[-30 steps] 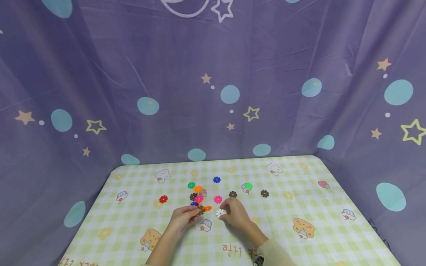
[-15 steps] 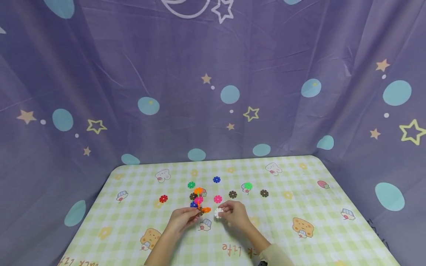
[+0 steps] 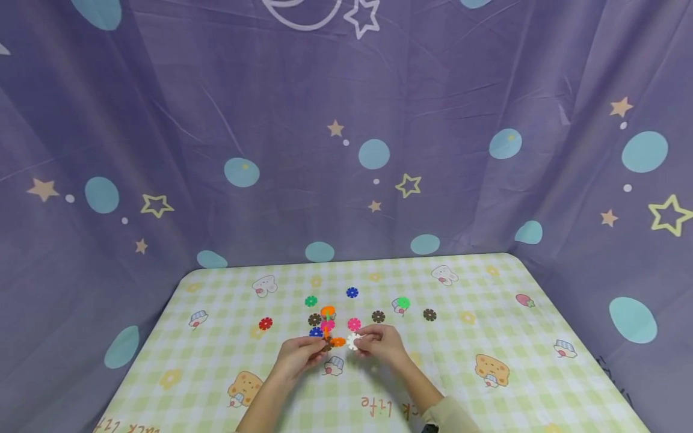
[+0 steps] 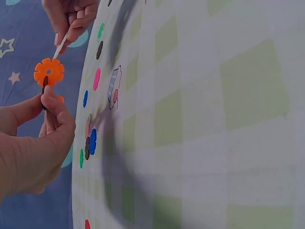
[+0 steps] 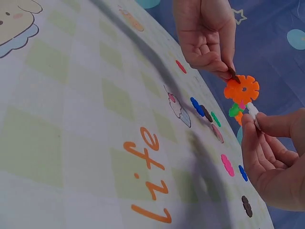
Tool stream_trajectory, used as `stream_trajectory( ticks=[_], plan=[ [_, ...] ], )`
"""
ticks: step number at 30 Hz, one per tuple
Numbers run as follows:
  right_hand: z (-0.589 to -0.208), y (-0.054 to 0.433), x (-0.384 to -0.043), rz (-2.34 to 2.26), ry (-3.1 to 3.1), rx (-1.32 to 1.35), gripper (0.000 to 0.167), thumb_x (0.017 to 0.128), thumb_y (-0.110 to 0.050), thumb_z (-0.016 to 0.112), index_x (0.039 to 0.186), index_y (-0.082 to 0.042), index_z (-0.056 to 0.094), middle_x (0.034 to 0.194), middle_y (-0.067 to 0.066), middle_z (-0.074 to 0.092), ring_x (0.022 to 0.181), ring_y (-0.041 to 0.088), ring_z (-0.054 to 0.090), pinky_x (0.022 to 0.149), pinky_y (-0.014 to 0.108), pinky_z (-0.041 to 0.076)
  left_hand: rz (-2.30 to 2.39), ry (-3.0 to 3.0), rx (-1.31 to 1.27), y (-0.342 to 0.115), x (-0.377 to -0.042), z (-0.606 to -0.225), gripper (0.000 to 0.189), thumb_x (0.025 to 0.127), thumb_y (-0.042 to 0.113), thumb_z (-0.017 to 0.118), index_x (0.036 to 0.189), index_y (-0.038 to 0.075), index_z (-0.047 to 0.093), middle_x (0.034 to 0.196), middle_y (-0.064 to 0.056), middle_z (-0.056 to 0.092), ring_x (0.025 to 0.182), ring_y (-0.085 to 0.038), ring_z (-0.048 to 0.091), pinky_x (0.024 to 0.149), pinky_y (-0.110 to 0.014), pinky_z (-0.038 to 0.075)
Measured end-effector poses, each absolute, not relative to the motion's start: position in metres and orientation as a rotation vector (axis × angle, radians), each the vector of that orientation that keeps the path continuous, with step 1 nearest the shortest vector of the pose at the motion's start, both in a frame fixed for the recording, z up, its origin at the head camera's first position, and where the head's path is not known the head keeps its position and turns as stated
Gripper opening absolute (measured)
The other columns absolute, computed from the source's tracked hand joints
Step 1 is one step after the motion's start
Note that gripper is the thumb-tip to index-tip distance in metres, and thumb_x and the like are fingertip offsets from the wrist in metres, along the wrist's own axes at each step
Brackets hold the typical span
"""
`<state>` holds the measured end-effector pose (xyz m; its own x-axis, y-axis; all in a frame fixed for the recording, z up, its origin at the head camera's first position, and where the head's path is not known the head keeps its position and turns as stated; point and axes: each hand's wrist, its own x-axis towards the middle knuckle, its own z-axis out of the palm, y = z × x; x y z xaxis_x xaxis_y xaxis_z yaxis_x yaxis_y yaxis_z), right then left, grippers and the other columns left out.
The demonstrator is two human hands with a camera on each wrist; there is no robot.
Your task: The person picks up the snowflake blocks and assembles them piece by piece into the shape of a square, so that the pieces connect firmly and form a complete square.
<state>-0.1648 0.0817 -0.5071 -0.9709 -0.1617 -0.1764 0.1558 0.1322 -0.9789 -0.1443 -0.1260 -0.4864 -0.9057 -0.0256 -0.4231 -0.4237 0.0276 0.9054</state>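
My left hand [image 3: 295, 358] pinches a brown notched plastic disc [image 5: 233, 75], seen edge-on in both wrist views. Slotted to that disc is an orange notched disc [image 5: 249, 89]. More joined pieces trail beyond it: a pink disc [image 3: 327, 325], a green disc [image 5: 235, 110] and another orange disc [image 3: 328, 311]. Between thumb and fingers my right hand [image 3: 384, 347] holds a white notched disc [image 3: 352, 342]. In the left wrist view the white disc's edge is right at the rim of the orange disc. Both hands are raised above the table.
Loose notched discs lie on the checked tablecloth [image 3: 460, 397]: a red disc [image 3: 266, 323], a pink disc [image 5: 227, 165], a light green disc [image 3: 403, 303], a darker green disc [image 3: 311, 301], and several blue and brown ones. A purple curtain [image 3: 303, 204] hangs behind the table.
My right hand has lifted the white disc and brought it leftward, up to the orange disc. The left hand stays nearly in place, with its joined discs tilting slightly.
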Motion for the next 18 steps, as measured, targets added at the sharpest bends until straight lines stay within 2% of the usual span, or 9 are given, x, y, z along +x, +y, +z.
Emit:
stream_trajectory(
  ticks=[5,12,18],
  plan=[
    [-0.506,0.081,-0.163,-1.941,2.156,-0.015,0.027,0.079,-0.004,0.074,0.103,0.008,0.068,0.075,0.008,0.073,0.063,0.016,0.070,0.066,0.034,0.061,1.955,2.043,-0.450,-0.126,-0.144,-0.489,0.033,0.087,0.011,0.068,0.113,-0.009,0.063,0.088,-0.009,0.072,0.072,-0.010,0.065,0.069,-0.022,0.057],
    [-0.504,0.079,-0.160,-1.888,2.189,-0.012,0.024,0.079,-0.005,0.074,0.101,0.005,0.070,0.082,0.014,0.075,0.061,0.010,0.068,0.067,0.034,0.061,1.955,2.106,-0.406,-0.122,-0.140,-0.490,0.030,0.084,0.006,0.070,0.109,-0.010,0.065,0.080,-0.004,0.073,0.066,-0.008,0.064,0.060,-0.018,0.054],
    [-0.502,0.077,-0.158,-1.918,2.195,0.051,0.021,0.077,0.001,0.073,0.097,0.007,0.070,0.075,0.013,0.073,0.058,0.015,0.069,0.066,0.035,0.061,1.962,2.207,-0.423,-0.114,-0.137,-0.491,0.026,0.081,0.003,0.072,0.104,-0.010,0.067,0.082,-0.010,0.075,0.063,-0.009,0.066,0.057,-0.017,0.053]
  ],
)
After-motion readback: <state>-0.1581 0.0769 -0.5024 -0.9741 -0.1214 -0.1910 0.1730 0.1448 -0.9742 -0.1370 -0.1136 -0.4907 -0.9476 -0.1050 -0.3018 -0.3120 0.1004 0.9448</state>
